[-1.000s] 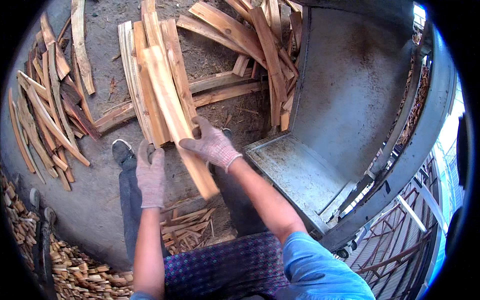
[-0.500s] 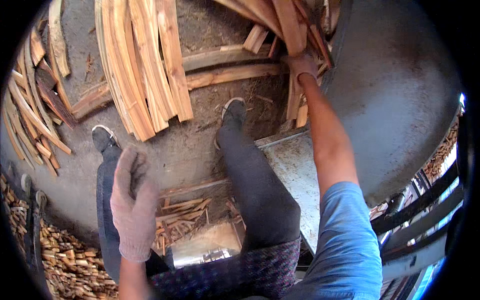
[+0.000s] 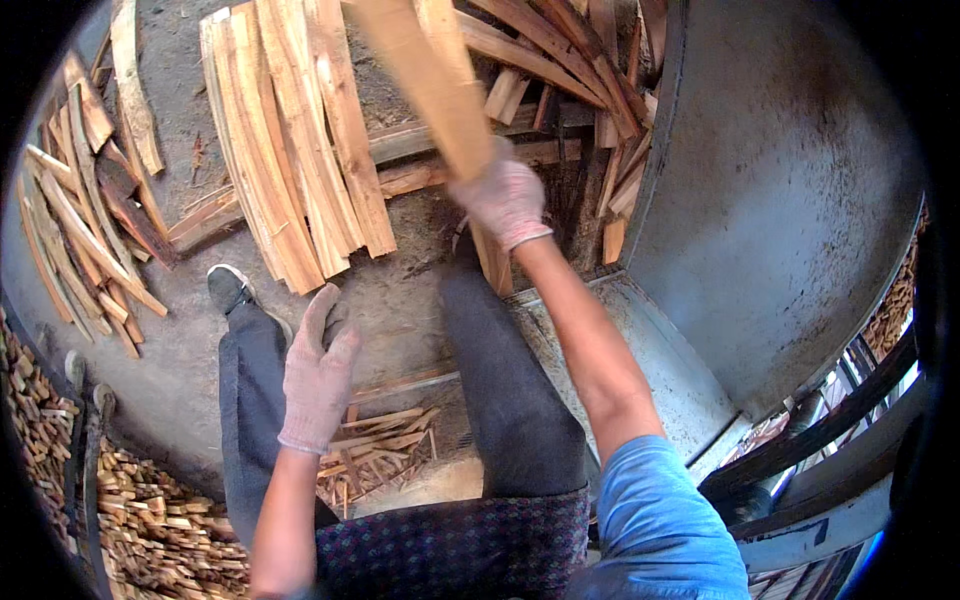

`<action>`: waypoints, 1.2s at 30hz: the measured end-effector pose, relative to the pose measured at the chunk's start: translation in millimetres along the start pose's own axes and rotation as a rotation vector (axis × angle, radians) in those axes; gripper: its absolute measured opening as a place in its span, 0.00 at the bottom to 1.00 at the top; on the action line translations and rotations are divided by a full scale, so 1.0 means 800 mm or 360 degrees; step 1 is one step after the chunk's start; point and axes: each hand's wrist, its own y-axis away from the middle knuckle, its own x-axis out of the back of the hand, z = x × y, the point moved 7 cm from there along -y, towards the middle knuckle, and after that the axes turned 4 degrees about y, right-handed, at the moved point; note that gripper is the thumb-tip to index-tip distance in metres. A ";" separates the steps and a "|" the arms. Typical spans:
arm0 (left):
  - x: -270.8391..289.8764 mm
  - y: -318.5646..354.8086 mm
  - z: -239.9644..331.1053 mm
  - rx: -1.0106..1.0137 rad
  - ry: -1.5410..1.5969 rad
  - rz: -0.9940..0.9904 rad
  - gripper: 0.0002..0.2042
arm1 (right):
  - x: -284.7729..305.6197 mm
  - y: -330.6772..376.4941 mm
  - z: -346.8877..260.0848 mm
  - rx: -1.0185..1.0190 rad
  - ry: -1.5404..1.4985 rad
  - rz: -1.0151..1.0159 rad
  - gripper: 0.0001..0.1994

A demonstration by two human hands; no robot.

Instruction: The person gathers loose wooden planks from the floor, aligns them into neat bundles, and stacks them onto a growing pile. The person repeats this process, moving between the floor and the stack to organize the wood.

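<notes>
My right hand (image 3: 505,200), in a pale knitted glove, is closed around the near end of a long wooden plank (image 3: 428,90). The plank is blurred and slants up to the left, out of view at the top. My left hand (image 3: 318,385), gloved alike, is empty with its fingers apart, just below the near ends of several split planks (image 3: 300,150). Those planks lie side by side, resting across a wooden beam (image 3: 405,180) on the ground. Another plank (image 3: 490,262) shows below my right hand, partly hidden by it.
A loose heap of split wood (image 3: 555,60) lies at the far right against a large metal panel (image 3: 770,200). More sticks (image 3: 85,215) lie at the left. Stacked short wood (image 3: 160,510) fills the lower left. Wood scraps (image 3: 375,450) lie near my legs.
My right hand has moved left and nearer, away from the heap, with a plank in it. My left hand has moved up and right toward the row of planks.
</notes>
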 end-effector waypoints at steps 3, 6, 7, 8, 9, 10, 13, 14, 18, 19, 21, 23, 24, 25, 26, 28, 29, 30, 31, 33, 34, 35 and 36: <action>0.011 -0.005 -0.008 0.0115 0.0317 0.0031 0.30 | -0.021 0.011 -0.100 0.0504 0.0000 -0.0129 0.34; 0.026 -0.006 -0.018 0.0159 0.0565 0.0151 0.28 | -0.032 0.023 -0.188 0.0645 -0.0009 -0.0236 0.31; 0.033 -0.006 -0.024 0.0151 0.0621 0.0206 0.27 | -0.032 0.020 -0.215 0.0654 -0.0043 -0.0260 0.31; 0.038 -0.005 -0.030 0.0163 0.0624 0.0204 0.28 | -0.032 0.014 -0.240 0.0659 -0.0079 -0.0290 0.31; 0.043 -0.005 -0.035 0.0170 0.0635 0.0202 0.30 | -0.027 0.006 -0.266 0.0665 -0.0106 -0.0317 0.31; 0.048 -0.007 -0.037 0.0170 0.0647 0.0190 0.31 | -0.020 -0.004 -0.292 0.0641 -0.0101 -0.0436 0.29; 0.053 0.000 -0.012 0.0179 0.0792 0.0112 0.31 | -0.011 -0.050 -0.328 0.0617 -0.0226 -0.0267 0.32; 0.059 -0.002 -0.008 0.0116 0.0718 0.0091 0.31 | -0.010 -0.062 -0.332 0.0526 -0.0272 -0.0251 0.33; 0.072 0.002 0.002 0.0160 0.0791 0.0094 0.31 | -0.044 -0.092 -0.302 0.0098 -0.0372 -0.0324 0.38; 0.076 0.003 -0.001 0.0161 0.0777 0.0099 0.31 | -0.054 -0.085 -0.288 -0.0043 -0.0406 -0.0406 0.38; 0.083 0.002 0.001 0.0142 0.0804 0.0147 0.29 | -0.070 -0.042 -0.274 0.0011 -0.0358 -0.0416 0.35; 0.084 0.005 0.009 0.0130 0.0852 0.0187 0.27 | -0.075 -0.025 -0.255 0.0046 -0.0043 -0.0445 0.39; 0.086 0.004 0.009 0.0147 0.0842 0.0173 0.28 | -0.076 -0.029 -0.238 0.0079 -0.0039 -0.0354 0.41; 0.089 0.004 0.009 0.0166 0.0829 0.0166 0.29 | -0.077 -0.034 -0.219 0.0117 -0.0039 -0.0267 0.43; 0.092 0.001 0.008 0.0179 0.0809 0.0165 0.30 | -0.056 -0.052 -0.198 0.0110 -0.0105 0.0084 0.45; 0.089 0.007 0.025 0.0231 0.0759 0.0145 0.27 | -0.018 -0.094 -0.155 -0.0032 -0.0109 0.0496 0.47; 0.085 0.008 0.029 0.0254 0.0732 0.0140 0.26 | 0.000 -0.120 -0.148 -0.0141 -0.0054 0.0563 0.46; 0.082 0.005 0.030 0.0207 0.0707 0.0120 0.26 | 0.003 -0.145 -0.138 -0.0249 -0.0306 0.0456 0.43; 0.079 0.004 0.031 0.0162 0.0678 0.0096 0.26 | -0.004 -0.165 -0.129 -0.0361 -0.0560 0.0346 0.40; 0.070 0.003 0.032 0.0157 0.0700 0.0048 0.26 | -0.046 -0.198 -0.119 -0.0283 -0.1221 -0.0210 0.43; 0.067 0.001 0.033 0.0196 0.0747 0.0033 0.26 | -0.062 -0.197 -0.117 -0.0147 -0.1140 -0.0007 0.37; 0.072 0.000 0.027 0.0242 0.0816 0.0099 0.26 | -0.051 -0.151 -0.167 -0.0244 -0.1090 0.0087 0.29; 0.071 -0.003 0.020 0.0268 0.0905 0.0054 0.30 | -0.059 -0.130 -0.174 -0.0306 -0.1196 0.0189 0.24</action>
